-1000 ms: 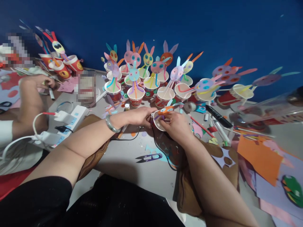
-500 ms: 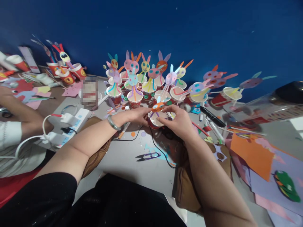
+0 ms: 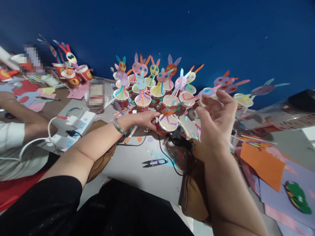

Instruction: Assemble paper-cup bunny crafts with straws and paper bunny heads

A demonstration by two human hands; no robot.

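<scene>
My left hand [image 3: 147, 120] has its fingers closed on the left side of a red and white paper cup [image 3: 167, 127]. Purple strips stand in that cup, carrying an orange rabbit-like head [image 3: 170, 110] with pale blue ears. To the right of the cup, my right hand [image 3: 218, 121] is raised above the table, fingers apart and nothing in them. A black glue-gun-like tool [image 3: 180, 139] with a cable lies beside the cup, partly hidden. Behind it, several paper cups [image 3: 143, 102] hold similar paper rabbit figures. Small thread snips [image 3: 155, 162] lie in front.
At the left are a white power strip [image 3: 82, 126] and another person's arm [image 3: 27, 119]. Toward the right lie a clear bottle [image 3: 273, 111], orange paper [image 3: 262, 165] and green foam pieces [image 3: 298, 196]. A blue wall [image 3: 157, 29] rises behind the cups.
My right hand has let go of the cup's right side and moved up and to the right, its fingers opening. My left hand stays on the cup.
</scene>
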